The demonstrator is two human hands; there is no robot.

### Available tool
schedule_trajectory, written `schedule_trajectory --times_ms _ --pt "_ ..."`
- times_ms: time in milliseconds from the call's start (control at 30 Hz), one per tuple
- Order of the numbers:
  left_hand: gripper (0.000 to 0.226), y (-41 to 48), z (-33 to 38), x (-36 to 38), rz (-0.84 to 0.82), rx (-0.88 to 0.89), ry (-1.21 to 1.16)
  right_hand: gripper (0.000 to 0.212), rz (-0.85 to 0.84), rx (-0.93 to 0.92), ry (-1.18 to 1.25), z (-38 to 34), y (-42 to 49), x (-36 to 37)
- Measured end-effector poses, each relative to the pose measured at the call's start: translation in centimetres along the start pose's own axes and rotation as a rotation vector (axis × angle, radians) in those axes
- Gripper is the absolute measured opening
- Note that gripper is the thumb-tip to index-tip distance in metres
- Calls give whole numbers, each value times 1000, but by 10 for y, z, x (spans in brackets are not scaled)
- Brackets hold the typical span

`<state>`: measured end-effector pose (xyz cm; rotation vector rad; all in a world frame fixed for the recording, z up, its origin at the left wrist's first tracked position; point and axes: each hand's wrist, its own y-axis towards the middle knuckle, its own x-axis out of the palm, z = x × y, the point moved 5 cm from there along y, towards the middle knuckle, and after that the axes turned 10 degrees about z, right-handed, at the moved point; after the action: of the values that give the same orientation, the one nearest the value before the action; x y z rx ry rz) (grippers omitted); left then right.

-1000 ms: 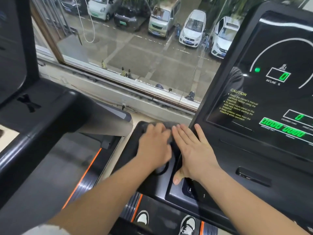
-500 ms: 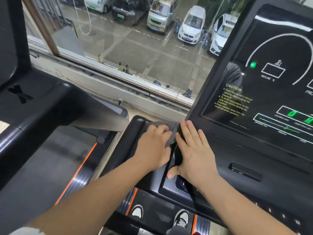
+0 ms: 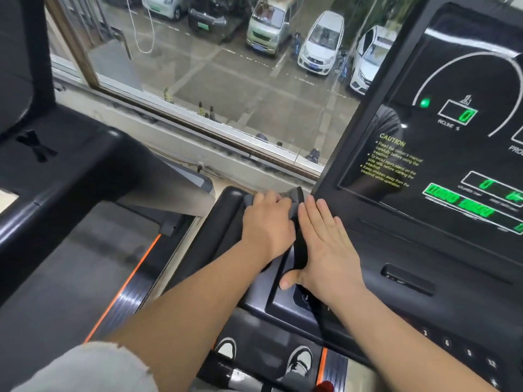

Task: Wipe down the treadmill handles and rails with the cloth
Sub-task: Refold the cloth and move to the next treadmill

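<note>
Head view.

A: What is the left hand (image 3: 267,222) doing?

B: Its grip is closed down on the gray cloth (image 3: 294,193). The fingers bend over the cloth and press it onto the far end of the black handle (image 3: 229,212).

A: So where is the cloth?

B: On top of that handle, under the left hand, right beside the corner of the screen panel (image 3: 424,250). A bit of it sticks out past the fingertips.

A: And the right hand (image 3: 328,244)?

B: Its grip is wide and holds nothing. The fingers are straight and close together, lying flat on the panel's left edge. The thumb sticks out sideways.

A: How are the arms?

B: Both reach forward, side by side, with the hands nearly touching.
</note>
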<state>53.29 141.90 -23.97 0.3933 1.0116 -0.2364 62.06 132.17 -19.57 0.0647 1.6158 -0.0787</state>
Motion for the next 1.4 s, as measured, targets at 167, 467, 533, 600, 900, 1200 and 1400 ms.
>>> schedule_trajectory --times_ms 167,467,533,600,900,1200,1400 --pt "40 -88 -10 -17 -9 102 -155 151 3 -3 11 3 -3 0" --pt "39 -52 -1 -10 -14 87 6 149 -17 2 -7 0 0 3" --pt "43 -70 4 -10 -9 54 -20 128 32 -27 -24 0 -3 6" --pt "49 -92 -1 -18 2 83 -68 115 42 -30 -10 1 -7 10" --pt "36 -85 -18 -28 -13 324 96 115 -43 -20 -14 -1 -19 10" --pt "41 -104 -9 -40 -164 248 35 105 -86 6 22 1 -29 14" --pt "10 -16 -32 -80 -143 -216 -240 106 -104 20 0 0 -26 11"
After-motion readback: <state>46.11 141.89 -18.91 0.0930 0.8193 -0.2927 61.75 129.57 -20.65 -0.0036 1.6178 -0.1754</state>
